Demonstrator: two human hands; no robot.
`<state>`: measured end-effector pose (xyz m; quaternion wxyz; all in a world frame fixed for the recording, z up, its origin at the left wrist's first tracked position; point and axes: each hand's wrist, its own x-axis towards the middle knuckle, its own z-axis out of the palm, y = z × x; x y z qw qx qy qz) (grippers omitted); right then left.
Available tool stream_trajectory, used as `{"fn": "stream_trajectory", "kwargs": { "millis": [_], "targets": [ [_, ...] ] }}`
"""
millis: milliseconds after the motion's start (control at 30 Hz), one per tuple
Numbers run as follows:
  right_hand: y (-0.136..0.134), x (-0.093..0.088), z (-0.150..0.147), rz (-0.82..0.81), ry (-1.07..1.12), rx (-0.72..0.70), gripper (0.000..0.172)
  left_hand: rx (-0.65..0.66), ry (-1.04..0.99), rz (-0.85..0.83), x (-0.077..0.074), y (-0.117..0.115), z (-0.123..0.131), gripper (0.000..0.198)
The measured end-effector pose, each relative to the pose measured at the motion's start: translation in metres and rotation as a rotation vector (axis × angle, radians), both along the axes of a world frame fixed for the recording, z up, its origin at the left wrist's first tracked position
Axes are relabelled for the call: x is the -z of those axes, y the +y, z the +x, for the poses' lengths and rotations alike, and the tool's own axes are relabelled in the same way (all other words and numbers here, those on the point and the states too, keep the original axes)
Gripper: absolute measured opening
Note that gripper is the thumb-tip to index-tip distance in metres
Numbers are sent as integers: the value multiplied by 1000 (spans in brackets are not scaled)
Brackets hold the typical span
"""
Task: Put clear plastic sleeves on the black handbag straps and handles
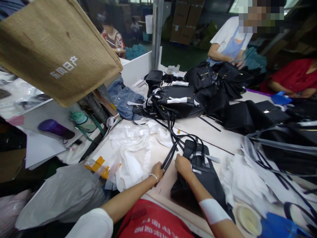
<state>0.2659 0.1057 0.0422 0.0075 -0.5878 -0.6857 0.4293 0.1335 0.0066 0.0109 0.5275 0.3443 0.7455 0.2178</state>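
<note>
My left hand (158, 171) is closed round a pair of black straps (170, 152), which run up and away across the table. My right hand (182, 165) is curled into a fist over the left edge of a black bag (206, 177); what its fingers hold, if anything, is hidden. That bag lies in front of me with its narrow top pointing away, a thin black handle loop and a whitish wrap on its upper part. Just left of my left hand are piled white sheets (133, 155).
Black bags (178, 96) with white-wrapped parts are heaped at the back, beside a denim piece (126, 100). White sheets (247, 175) and a tape roll (248, 219) lie right. A burlap bag (61, 49) hangs upper left. A person in a blue apron (230, 43) handles bags across the table.
</note>
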Motion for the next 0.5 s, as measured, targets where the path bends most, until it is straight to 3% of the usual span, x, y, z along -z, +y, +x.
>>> {"fn": "stream_trajectory", "kwargs": {
  "millis": [133, 233, 367, 500],
  "targets": [
    [-21, -5, -20, 42, -62, -323, 28, 116, 99, 93, -3, 4, 0, 19],
    [-37, -11, -29, 36, -116, -451, 33, 261, 134, 150, -12, 3, -9, 22],
    [-43, -28, -26, 71, -166, -410, 27, 408, 201, 247, -15, -18, -35, 33],
    [-41, -55, 2, 196, -188, -248, 22, 422, 563, 554, 3, -51, -71, 48]
  ]
}}
